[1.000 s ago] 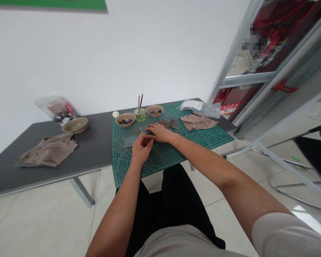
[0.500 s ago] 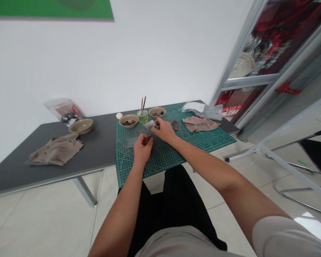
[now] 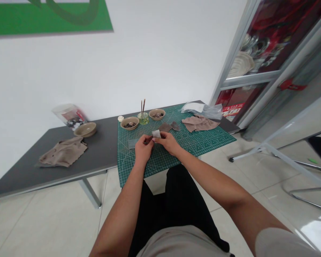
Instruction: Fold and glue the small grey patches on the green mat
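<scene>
Held piece (image 3: 156, 134) partly hidden, bowl contents (image 3: 130, 125) blurred

Grey table (image 3: 101, 150): green cutting mat (image 3: 203, 142) (grid-printed), crumpled beige cloth (image 3: 62, 152), tan bowl (image 3: 85, 132).

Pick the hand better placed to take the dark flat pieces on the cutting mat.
Right, probably: the right hand lies nearer those dark flat pieces on the cutting mat; the left hand sits farther away.

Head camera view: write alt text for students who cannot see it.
The left hand and right hand meet over a green cutting mat, a small pale piece pinched by the right hand. Two bowls of dark pieces and a brown cloth lie beyond.
</scene>
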Demonstrator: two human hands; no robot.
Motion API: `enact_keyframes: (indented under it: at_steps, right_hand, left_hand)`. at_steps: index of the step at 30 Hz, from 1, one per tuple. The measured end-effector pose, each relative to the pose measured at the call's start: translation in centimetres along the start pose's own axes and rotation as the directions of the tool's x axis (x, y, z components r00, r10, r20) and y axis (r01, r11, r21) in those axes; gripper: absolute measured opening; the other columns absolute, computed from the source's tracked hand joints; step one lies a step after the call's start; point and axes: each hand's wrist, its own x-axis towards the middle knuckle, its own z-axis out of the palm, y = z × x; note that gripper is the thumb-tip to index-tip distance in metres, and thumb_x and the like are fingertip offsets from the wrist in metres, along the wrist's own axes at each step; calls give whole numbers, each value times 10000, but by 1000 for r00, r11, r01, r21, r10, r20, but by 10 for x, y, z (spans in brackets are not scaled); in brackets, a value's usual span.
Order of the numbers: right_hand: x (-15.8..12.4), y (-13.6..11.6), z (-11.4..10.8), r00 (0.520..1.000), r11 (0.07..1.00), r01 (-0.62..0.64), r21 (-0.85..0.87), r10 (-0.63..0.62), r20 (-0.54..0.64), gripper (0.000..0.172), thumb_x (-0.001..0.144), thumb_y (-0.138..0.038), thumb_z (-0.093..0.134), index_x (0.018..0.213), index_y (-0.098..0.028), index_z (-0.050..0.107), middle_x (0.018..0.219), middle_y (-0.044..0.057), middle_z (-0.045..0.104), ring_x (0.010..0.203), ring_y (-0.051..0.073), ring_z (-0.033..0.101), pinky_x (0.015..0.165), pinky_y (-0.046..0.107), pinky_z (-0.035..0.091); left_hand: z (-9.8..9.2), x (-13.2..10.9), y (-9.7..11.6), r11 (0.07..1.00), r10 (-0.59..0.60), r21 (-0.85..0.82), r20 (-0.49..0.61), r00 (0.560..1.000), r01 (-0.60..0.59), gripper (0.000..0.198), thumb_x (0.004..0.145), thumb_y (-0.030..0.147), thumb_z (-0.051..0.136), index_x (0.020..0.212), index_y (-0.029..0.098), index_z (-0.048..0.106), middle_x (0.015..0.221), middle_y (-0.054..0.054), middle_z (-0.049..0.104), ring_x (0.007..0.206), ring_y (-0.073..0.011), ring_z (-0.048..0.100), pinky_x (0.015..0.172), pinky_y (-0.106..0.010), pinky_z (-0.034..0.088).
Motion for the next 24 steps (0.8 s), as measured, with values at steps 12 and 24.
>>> enact_keyframes:
  at_steps: [12,24]
  right_hand:
    - [-1,-4,0,994,985,-95,146,102,-45,324,582,-417,818,745,-167,692,744,2,668,680,134,584,632,266,486]
    - [-4,-3,-2,994,978,-89,187,98,-38,328,565,-416,834,754,-169,730,722,18,693,648,150,605,622,289,507]
  left_hand:
    - [1,-2,0,994,29,104,55,998,-35,80,775,230,589,717,203,637,663,23,631,633,-141,550,631,-260,413]
    - [1,-1,0,996,-59,-57,61,996,63,67,761,258,643,753,192,649,653,27,650,617,-134,607,612,-254,451]
